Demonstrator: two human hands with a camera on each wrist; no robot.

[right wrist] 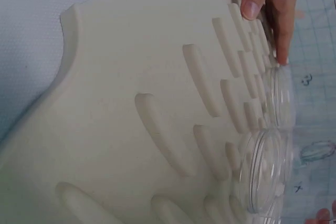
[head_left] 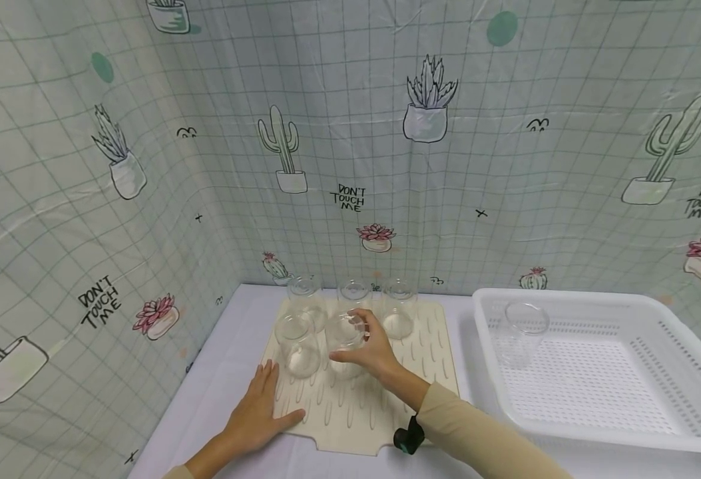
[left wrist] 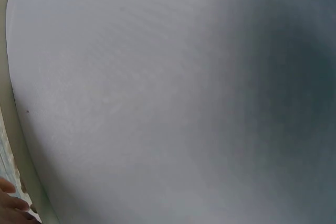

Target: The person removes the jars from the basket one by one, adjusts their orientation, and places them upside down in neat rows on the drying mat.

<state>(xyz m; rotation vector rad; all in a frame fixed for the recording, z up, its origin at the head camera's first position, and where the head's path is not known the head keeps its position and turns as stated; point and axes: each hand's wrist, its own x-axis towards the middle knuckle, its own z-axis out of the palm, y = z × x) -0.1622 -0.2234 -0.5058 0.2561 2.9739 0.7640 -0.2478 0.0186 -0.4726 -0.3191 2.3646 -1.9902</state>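
A cream drying mat (head_left: 386, 406) with raised ridges carries several clear cups standing in two rows. My right hand (head_left: 377, 349) grips the front-row cup (head_left: 345, 331) nearest the mat's middle, thumb on the near side and fingers around the far side. To its left stands another clear cup (head_left: 299, 346), and just behind its right is a third cup (head_left: 399, 309). My left hand (head_left: 257, 412) rests with spread fingers over the mat's left edge, thumb on the mat. In the right wrist view the left hand (right wrist: 281, 6) touches the mat beyond the cups.
A white perforated basket (head_left: 626, 432) stands on the right of the white-covered table (head_left: 218, 359), with one clear cup (head_left: 520, 339) upright in its left end. A black wrist camera (head_left: 409, 436) hangs under the right sleeve. A printed curtain (head_left: 338, 133) closes off the back and left.
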